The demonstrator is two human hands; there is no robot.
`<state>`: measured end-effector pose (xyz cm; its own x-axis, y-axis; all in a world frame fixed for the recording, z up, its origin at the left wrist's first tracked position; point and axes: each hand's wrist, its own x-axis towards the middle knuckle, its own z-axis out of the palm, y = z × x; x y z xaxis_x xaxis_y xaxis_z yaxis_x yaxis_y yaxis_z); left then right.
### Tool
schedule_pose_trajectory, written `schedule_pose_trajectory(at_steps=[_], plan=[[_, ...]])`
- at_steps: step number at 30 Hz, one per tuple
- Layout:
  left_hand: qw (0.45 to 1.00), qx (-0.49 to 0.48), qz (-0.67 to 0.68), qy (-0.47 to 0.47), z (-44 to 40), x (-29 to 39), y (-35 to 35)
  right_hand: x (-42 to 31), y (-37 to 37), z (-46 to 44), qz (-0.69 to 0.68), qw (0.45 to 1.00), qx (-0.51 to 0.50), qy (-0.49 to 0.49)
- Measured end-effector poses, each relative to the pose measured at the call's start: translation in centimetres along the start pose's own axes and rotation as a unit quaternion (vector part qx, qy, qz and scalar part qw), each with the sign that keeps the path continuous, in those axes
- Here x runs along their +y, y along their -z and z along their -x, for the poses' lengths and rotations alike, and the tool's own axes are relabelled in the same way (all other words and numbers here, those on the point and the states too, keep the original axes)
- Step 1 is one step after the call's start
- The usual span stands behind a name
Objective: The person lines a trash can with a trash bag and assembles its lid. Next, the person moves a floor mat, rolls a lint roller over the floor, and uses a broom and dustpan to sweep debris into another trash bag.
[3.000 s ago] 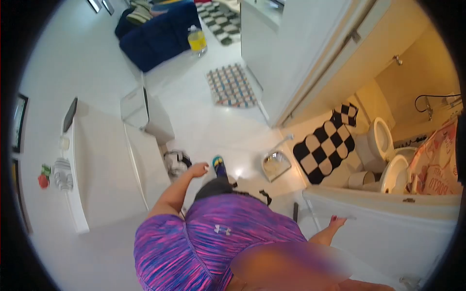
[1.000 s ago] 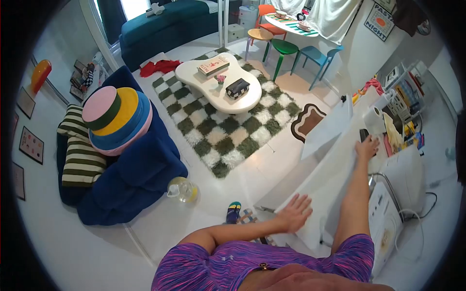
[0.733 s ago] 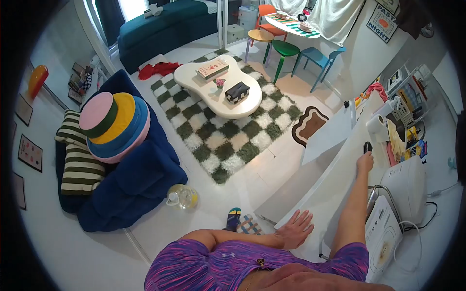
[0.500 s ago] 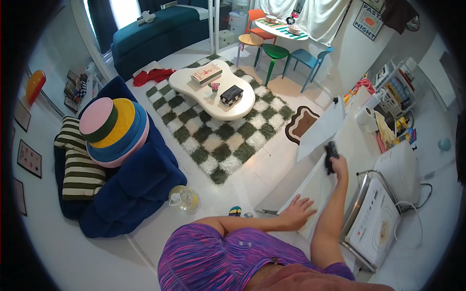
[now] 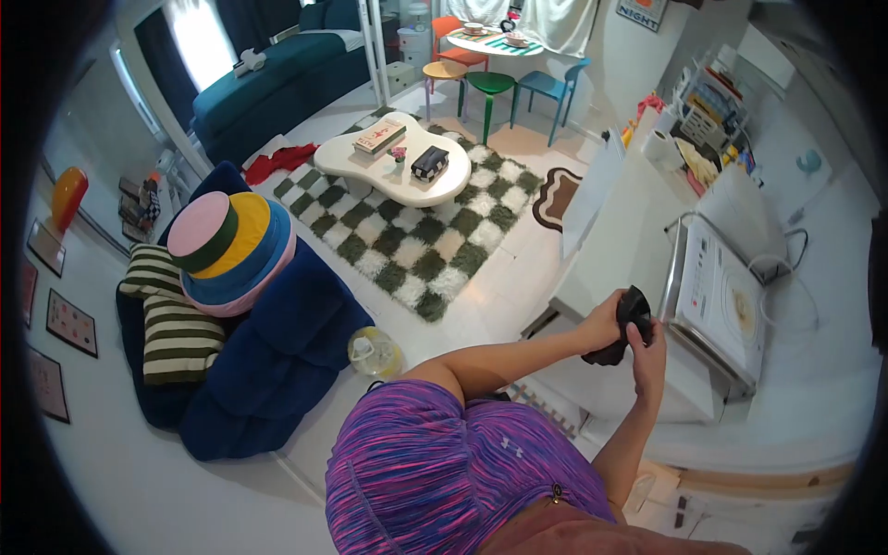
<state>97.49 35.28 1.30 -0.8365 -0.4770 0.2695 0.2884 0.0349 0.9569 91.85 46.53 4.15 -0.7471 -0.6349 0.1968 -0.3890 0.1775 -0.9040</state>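
Note:
A black bundle of thin, soft-looking material is held over the near end of the white counter; its exact kind does not show. My left hand grips it from the left side, fingers partly hidden by it. On its right side my right hand pinches it with the thumb upward. One dark part hangs below my left hand. Just right of my hands, a white induction cooktop stands on a metal rack.
A white door panel stands open beyond the counter. Paper towel and a loaded rack are at its far end. To the left are a blue sofa, a large clear jug, a checkered rug and a coffee table.
The black bundle has come nearer to me and looks looser. My left hand, previously open above the counter edge, has closed on it beside my right hand. The view has shifted right.

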Motion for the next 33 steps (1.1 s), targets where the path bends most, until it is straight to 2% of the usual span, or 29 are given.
schedule_pose_trajectory(at_steps=[2,3,4,5,6,7,8,10,12,14,16,17,19,20,21,23,24,26,30,33], plan=[[0.973,-0.079,0.163,0.141,1.3,-1.0,-0.9,1.8,1.1,1.4,-0.051,0.998,0.037,-0.031],[0.942,-0.131,0.249,0.181,2.0,-1.6,-1.0,2.0,2.2,2.2,-0.041,0.997,0.036,-0.060],[0.939,-0.139,0.250,0.189,2.8,-1.4,-0.9,1.5,2.8,3.0,-0.033,0.995,0.035,-0.088],[0.867,-0.174,0.381,0.269,3.7,-1.3,-0.5,0.5,3.4,3.8,-0.029,0.995,0.074,-0.062],[0.768,-0.203,0.501,0.344,4.4,-1.2,-0.4,-0.8,4.2,4.6,0.002,0.996,0.079,-0.037],[0.720,-0.218,0.527,0.395,5.0,-2.0,-0.4,-1.3,5.1,5.4,0.013,0.996,0.079,-0.031],[0.711,-0.228,0.525,0.407,5.4,-2.9,-0.6,-1.6,6.0,6.1,0.027,0.996,0.080,-0.027],[0.724,-0.230,0.530,0.378,6.0,-3.5,-1.1,-2.7,8.4,7.4,0.068,0.993,0.080,-0.055],[0.703,-0.223,0.519,0.432,6.5,-4.1,-1.3,-5.0,10.4,8.9,0.108,0.981,0.158,-0.036],[0.793,-0.203,0.425,0.386,7.1,-2.2,-1.2,-5.7,12.9,10.1,0.085,0.974,0.208,-0.027],[0.717,-0.278,0.486,0.415,6.4,-3.5,-0.2,-5.8,15.3,11.3,0.068,0.965,0.245,-0.058],[0.723,-0.279,0.470,0.422,6.2,-4.0,0.5,-5.5,16.6,12.1,0.076,0.956,0.274,-0.076],[0.755,-0.282,0.440,0.395,5.6,-3.3,1.4,-5.0,18.8,13.6,-0.059,0.961,0.248,-0.102],[0.779,-0.286,0.426,0.360,5.3,-2.2,1.8,-4.8,19.7,14.5,-0.054,0.957,0.264,-0.108],[0.772,-0.298,0.426,0.367,5.0,-2.2,2.4,-4.4,20.5,15.5,-0.046,0.946,0.286,-0.144],[0.800,-0.286,0.383,0.361,4.2,-2.2,3.6,-2.6,22.6,17.6,-0.032,0.933,0.308,-0.185],[0.797,-0.295,0.382,0.364,3.9,-2.2,4.0,-1.9,23.3,18.8,-0.031,0.929,0.317,-0.187],[0.795,-0.279,0.370,0.392,3.2,-2.2,4.7,-1.4,23.8,20.3,-0.026,0.885,0.392,-0.250],[0.806,-0.282,0.358,0.378,1.7,-3.1,5.2,-2.3,23.3,22.2,-0.024,0.853,0.449,-0.264],[0.789,-0.290,0.372,0.394,0.7,-2.8,5.4,-0.9,25.2,24.8,-0.028,0.820,0.507,-0.264]])
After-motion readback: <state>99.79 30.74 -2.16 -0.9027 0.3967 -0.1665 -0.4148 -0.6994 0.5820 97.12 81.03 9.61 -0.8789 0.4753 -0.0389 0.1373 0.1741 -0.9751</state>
